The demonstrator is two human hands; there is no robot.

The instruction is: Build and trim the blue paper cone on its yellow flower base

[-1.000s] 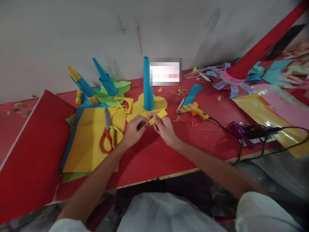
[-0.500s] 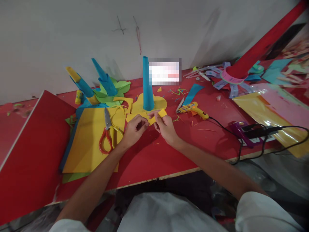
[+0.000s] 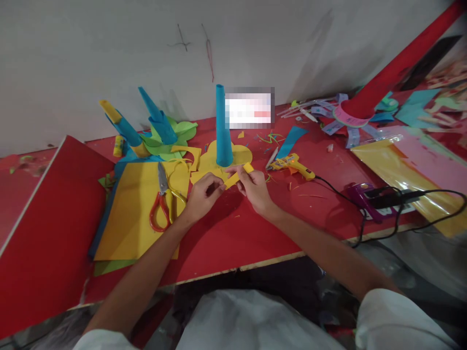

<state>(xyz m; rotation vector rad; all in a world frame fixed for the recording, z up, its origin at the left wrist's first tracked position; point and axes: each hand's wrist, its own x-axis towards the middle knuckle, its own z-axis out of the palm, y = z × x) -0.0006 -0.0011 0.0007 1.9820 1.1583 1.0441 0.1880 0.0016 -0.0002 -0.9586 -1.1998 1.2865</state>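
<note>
A narrow yellow paper strip [image 3: 232, 181] stretches between my two hands, just above the red table. My left hand [image 3: 205, 193] pinches its left end between thumb and fingertips. On the strip's right part, my right hand [image 3: 254, 188] is closed, thumb on top and fingers beneath. Right behind them stands an upright blue paper cone [image 3: 224, 131] on a yellow flower-shaped paper base [image 3: 242, 154]. Scissors [image 3: 160, 204] with red and yellow handles lie left of my left hand on yellow sheets [image 3: 127, 209]. Right of my right hand rests a yellow glue gun [image 3: 294, 166].
Two blue cone pieces [image 3: 160, 121] with green and yellow parts stand at the back left. A red folder-like board [image 3: 54, 233] leans at left. The glue gun's cord runs to a purple power strip [image 3: 379, 201]. A large red cone [image 3: 397, 63] rises at right.
My right hand has shifted slightly right, and the yellow strip between the hands now shows longer and flatter. My left hand stays almost where it was.
</note>
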